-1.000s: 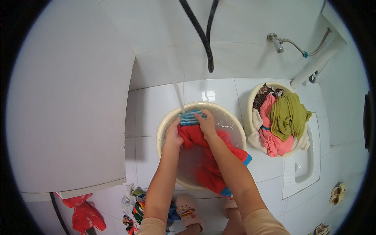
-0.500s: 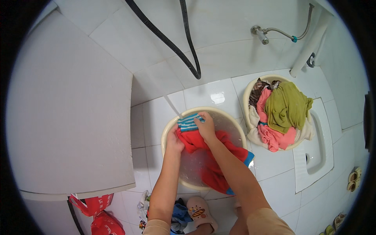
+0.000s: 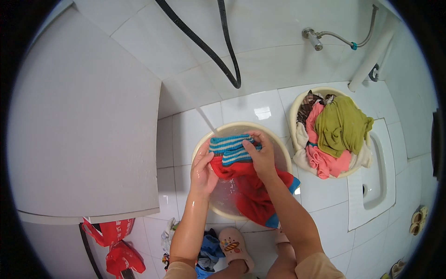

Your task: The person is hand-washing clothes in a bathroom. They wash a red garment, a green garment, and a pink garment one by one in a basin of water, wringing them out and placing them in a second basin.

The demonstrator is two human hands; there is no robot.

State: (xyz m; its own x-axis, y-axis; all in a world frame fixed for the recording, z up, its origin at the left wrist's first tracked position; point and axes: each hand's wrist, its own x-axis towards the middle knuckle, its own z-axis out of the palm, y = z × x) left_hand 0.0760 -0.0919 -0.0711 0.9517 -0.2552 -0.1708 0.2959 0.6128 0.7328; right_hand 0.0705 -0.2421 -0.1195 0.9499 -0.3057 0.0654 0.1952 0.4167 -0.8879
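Observation:
A red knitted garment (image 3: 253,186) with a blue-and-white striped ribbed band and blue ends hangs over a cream basin (image 3: 289,162) of cloudy water. My left hand (image 3: 202,171) grips the left end of the striped band, thumb on top. The right end of that band is pinched in my right hand (image 3: 263,159). Between my hands the band lies folded in two striped layers. The lower part of the garment trails through the water and across the basin's right rim. A thin stream of water (image 3: 207,122) falls toward the basin's far left side.
A second cream basin (image 3: 293,116), heaped with green, pink and brown clothes, stands at the right beside a squat toilet (image 3: 378,186). A grey-white cabinet (image 3: 88,121) fills the left. Clothes (image 3: 211,251) and red bags (image 3: 123,258) lie low. A black hose (image 3: 200,44) hangs above.
The striped band has been spread out and turned, so a second striped layer now shows. My right hand has shifted right, and my left hand's fingers have come into view over the band's left end.

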